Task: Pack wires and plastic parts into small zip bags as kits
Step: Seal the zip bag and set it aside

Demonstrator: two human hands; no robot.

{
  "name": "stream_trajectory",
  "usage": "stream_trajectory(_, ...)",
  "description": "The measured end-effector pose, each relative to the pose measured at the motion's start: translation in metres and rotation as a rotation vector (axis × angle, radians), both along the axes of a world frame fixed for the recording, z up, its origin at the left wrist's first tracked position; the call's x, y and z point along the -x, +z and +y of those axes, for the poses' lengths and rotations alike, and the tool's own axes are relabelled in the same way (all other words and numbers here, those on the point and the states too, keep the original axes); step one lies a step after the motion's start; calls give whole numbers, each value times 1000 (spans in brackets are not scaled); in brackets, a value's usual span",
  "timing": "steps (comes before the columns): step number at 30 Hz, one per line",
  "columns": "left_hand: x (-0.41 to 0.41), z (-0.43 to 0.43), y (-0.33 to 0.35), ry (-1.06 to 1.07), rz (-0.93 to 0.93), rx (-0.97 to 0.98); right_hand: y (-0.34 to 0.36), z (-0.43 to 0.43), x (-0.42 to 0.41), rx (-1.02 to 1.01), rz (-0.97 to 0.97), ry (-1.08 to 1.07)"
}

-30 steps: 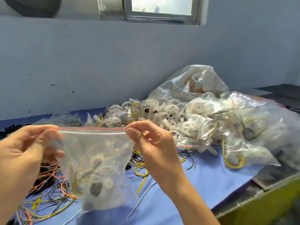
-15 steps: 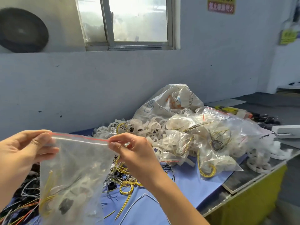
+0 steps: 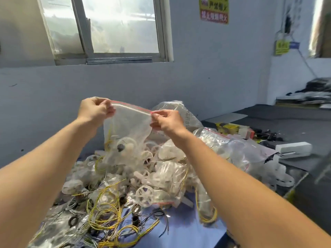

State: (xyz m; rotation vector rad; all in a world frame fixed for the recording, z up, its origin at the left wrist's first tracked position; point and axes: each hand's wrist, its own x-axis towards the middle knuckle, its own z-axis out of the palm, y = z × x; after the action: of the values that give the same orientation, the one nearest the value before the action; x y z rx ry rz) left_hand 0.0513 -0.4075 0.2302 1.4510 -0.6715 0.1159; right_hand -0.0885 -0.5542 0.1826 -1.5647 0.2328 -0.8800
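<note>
Left fingers [image 3: 107, 109]: curled, pinching the left top corner of the zip bag [image 3: 130, 126].
Right fingers [image 3: 158, 114]: thumb and forefinger pinch the right end of the bag's top edge; the other fingers curl against its side just below.
Left hand [image 3: 95, 109]: raised in front on a stretched arm, a little higher than the other.
Right hand [image 3: 169, 122]: raised too, back of the hand toward the camera.
Zip bag: thin, clear, crinkled plastic, hanging in the air between the two hands, above the heap on the table; whether its bottom touches the heap cannot be told.
Top edge: a red strip [image 3: 132, 107] runs along the mouth, pulled tight and slanting down to the right; sealed or not cannot be told.
Inside the bag: a white plastic wheel [image 3: 128, 141], a small dark part [image 3: 119, 147] in front of it, and yellow wire [image 3: 108, 138] along the left side, all sunk into the lower half.
Heap [image 3: 143, 192]: loose white spoked wheels piled under the bag.
Loose wires [image 3: 105, 213]: yellow, black and grey tangles, nearer the camera.
Filled bags [image 3: 236, 149]: clear, red-edged, stacked to the right of the heap.
Cloth [image 3: 180, 233]: blue, under everything.
Behind: a large pale sack [image 3: 189, 115] against the grey wall, a window [image 3: 121, 27] above.
</note>
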Motion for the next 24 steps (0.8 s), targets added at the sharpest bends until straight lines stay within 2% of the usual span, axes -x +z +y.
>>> stream_trajectory(2,5,-58,26,-63,-26,101,27,-42,3,116,-67,-190)
stream_trajectory(5,11,-132,31,-168,-64,224,35,-93,26,563,-39,-580)
stream_trajectory(8,9,-190,-19,-242,-91,115,-8,-129,53,804,34,-662)
stream_trajectory(10,8,-215,-74,-294,-160,-117,-54,-149,66,839,280,-622)
stream_trajectory(13,1,-230,-154,-298,-367,-484,-118,-170,79,810,645,-525)
stream_trajectory(15,-2,-231,-184,-233,-525,-627,-138,-175,80,791,747,-498)
stream_trajectory(17,-3,-231,-193,-201,-626,-641,-139,-176,76,791,787,-523)
stream_trajectory(24,12,-239,-192,-134,-801,-700,-124,-179,53,917,1064,-586)
